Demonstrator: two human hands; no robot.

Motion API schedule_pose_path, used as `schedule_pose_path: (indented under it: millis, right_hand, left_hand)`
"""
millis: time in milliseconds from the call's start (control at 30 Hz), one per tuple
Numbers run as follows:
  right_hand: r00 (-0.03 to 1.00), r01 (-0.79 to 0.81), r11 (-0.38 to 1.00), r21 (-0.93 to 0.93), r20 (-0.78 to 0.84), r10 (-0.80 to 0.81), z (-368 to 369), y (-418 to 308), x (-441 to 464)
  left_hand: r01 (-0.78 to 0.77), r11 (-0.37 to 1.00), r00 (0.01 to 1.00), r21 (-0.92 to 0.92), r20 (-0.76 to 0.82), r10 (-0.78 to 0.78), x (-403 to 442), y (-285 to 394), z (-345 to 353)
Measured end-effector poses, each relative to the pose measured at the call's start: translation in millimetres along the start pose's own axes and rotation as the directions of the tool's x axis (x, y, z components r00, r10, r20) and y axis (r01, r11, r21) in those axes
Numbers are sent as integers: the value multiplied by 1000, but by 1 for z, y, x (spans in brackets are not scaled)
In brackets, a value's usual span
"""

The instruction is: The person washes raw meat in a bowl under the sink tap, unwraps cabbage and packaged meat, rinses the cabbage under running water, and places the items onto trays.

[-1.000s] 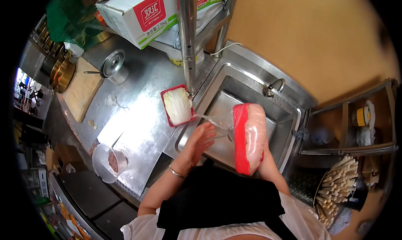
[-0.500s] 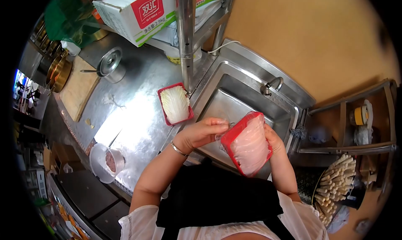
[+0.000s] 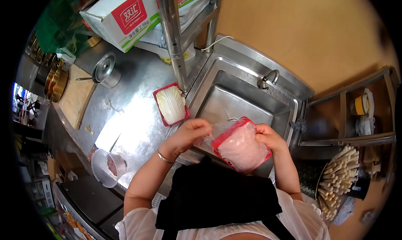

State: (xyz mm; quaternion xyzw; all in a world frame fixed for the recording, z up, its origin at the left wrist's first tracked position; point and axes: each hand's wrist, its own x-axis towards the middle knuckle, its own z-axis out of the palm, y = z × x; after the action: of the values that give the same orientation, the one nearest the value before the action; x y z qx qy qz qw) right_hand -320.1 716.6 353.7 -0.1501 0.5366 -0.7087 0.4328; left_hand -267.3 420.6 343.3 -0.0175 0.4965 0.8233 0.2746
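A red tray of pale pink meat (image 3: pixel 243 148) under clear plastic film is held over the front part of the steel sink (image 3: pixel 289 127). My right hand (image 3: pixel 270 138) grips its right edge, thumb on top. To its left, my left hand (image 3: pixel 194 133) pinches clear film (image 3: pixel 220 129) that stretches from the tray. Left of the sink, a second red tray holding pale cabbage (image 3: pixel 171 104) lies on the steel counter.
A clear tub (image 3: pixel 108 166) with some minced meat stands at the counter's front left. Farther back are a lidded metal pot (image 3: pixel 106 71) and a cutting board (image 3: pixel 75 95). A shelf post (image 3: pixel 173 43) rises beside the faucet-fitted sink. Many pale sticks (image 3: pixel 337 179) fill a bin at right.
My left hand was open, then closed on the film and moved left, stretching it. The meat tray has turned from upright to tilted, its meat side facing up, and come lower.
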Motion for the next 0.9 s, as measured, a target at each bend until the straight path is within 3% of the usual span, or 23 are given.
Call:
schedule_pose_path:
  millis: [33, 100, 133, 367, 433, 467, 533, 567, 633, 667, 733, 767, 833, 867, 900]
  right_hand:
    - [1000, 4, 1000, 2, -4, -4, 0, 1, 0]
    - [998, -39, 996, -80, -60, 34, -2, 4, 0]
    - [998, -36, 996, -81, -62, 31, -2, 6, 1]
    - [965, 29, 997, -73, -258, -47, 9, 15, 7]
    - [956, 45, 998, -35, -288, -53, 8, 21, 10]
    - [939, 65, 998, 13, -340, -57, 8, 24, 12]
    - [920, 92, 994, 59, -388, -62, 10, 25, 19]
    - [895, 74, 997, 15, -442, -60, 13, 25, 23]
    - [865, 50, 998, -24, -499, -55, 17, 33, 31]
    - [852, 69, 996, -52, -517, -86, 16, 41, 38]
    - [852, 124, 992, -27, -509, -120, 20, 49, 49]
    - [855, 127, 992, -28, -504, -123, 23, 49, 51]
    - [835, 145, 989, -28, -532, -138, 29, 45, 53]
    - [835, 148, 989, -27, -532, -139, 29, 47, 51]
    - [832, 147, 988, -44, -535, -148, 28, 48, 49]
  left_hand:
    - [2, 1000, 1000, 4, 4, -2, 0, -1, 2]
    - [-318, 941, 946, -112, -100, 308, 2, -4, 6]
    - [-329, 936, 944, -125, -36, 327, 4, -5, 5]
    - [-261, 939, 965, -226, -57, 254, -11, 16, 18]
    - [-161, 931, 975, 329, -95, 202, -15, 22, 20]
    - [-161, 930, 974, 331, -97, 204, -13, 16, 18]
    - [-272, 787, 919, 554, -94, 384, -7, -2, 17]
    - [-271, 785, 919, 557, -91, 382, -9, -1, 29]
    - [-177, 832, 973, 526, -34, 228, -12, 0, 66]
    - [-175, 832, 973, 527, -34, 227, -1, -6, 77]
    - [-386, 804, 909, 452, 37, 416, 17, -17, 90]
    - [-388, 801, 907, 456, 35, 420, 19, -14, 89]
    - [-219, 935, 972, 278, -19, 233, 24, -7, 88]
    - [-218, 935, 972, 280, -18, 233, 23, -10, 87]
    - [-276, 896, 961, 347, 83, 264, 21, -16, 87]
